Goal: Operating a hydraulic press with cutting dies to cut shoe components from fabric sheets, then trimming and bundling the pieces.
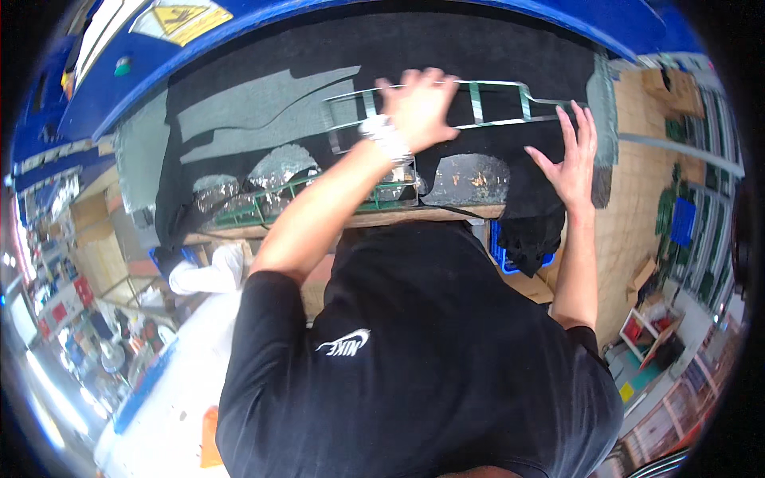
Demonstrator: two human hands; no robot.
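Note:
A long metal cutting die (476, 103), narrow at its right end and braced with green crossbars, lies on black fabric (510, 48). Over its middle my left hand (418, 107) is spread, slightly blurred, fingers across the far rail and thumb by the near one. I cannot tell how firmly it touches. Next to the die's narrow right tip, my right hand (575, 163) has its fingers and thumb apart and holds nothing. A second, green-sided die (263, 209) rests along the near edge, partly hidden behind my left forearm.
A blue machine beam (319, 30) with a yellow warning label (187, 17) spans the far side. Cut-out gaps in the fabric show a worn grey surface (466, 179). A blue crate (510, 259) with black fabric stands below the near edge. Shelving (701, 215) stands at right.

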